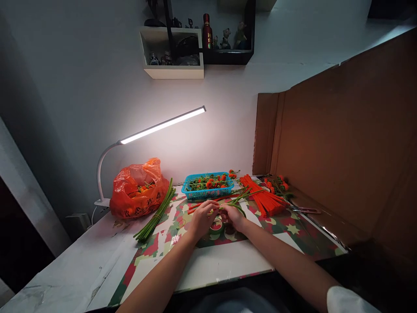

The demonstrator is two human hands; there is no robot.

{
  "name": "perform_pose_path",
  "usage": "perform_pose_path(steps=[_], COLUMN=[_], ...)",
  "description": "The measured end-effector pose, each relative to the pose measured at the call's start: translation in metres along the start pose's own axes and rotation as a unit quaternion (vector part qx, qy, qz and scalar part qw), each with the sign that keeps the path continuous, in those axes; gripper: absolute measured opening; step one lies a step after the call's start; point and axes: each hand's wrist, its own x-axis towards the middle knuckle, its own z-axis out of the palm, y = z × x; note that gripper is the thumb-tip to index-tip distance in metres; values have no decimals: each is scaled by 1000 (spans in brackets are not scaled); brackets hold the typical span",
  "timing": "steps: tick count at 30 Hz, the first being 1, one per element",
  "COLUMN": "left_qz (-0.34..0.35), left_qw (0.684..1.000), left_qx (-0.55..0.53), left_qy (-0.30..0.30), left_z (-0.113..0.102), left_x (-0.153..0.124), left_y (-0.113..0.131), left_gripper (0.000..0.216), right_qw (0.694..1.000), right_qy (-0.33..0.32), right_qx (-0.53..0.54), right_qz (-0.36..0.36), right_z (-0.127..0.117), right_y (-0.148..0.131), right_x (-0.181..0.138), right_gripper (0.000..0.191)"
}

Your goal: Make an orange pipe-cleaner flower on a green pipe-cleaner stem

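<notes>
In the middle of the table my left hand (204, 216) and my right hand (233, 215) meet, fingertips almost touching. Both are closed in a pinch around a thin green flower stem (243, 196), whose leafy part runs out to the upper right past my right hand. The fingers cover the part of the stem between them. Just below the hands lies a roll of green tape (216, 225), partly hidden by them. Behind the fingers, a few red strips (211, 200) lie on the patterned table cover.
A blue basket (192, 195) of orange flowers stands behind the hands. To the left are a bundle of green stems (155, 217) and an orange plastic bag (138, 191) under a lit lamp (163, 125). Red strips (265, 198), scissors (308, 210) and a cardboard wall (342, 130) are rightward.
</notes>
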Motion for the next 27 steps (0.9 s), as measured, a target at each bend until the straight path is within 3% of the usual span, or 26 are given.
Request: perform_pose_path(steps=[6,15,21,27], left_qz=[-36,-50,-129,-157], left_qw=[997,995,985,977], left_qx=[-71,-87,-113,-140], left_qy=[-10,-21,30,33], left_z=[3,5,8,10], left_x=[-2,-2,-2,-2], left_y=[-6,-9,-15,-21], left_gripper=[14,9,11,13], right_qw=[991,972,928,938], right_qy=[7,-3,106,125], right_qx=[-108,-193,-265,-227], right_qz=[-84,-135,-240,-229], right_z=[-2,-4,4,1], right_y=[4,4,-6,3], right_x=[2,0,-9,-2], right_gripper=[26,28,29,25])
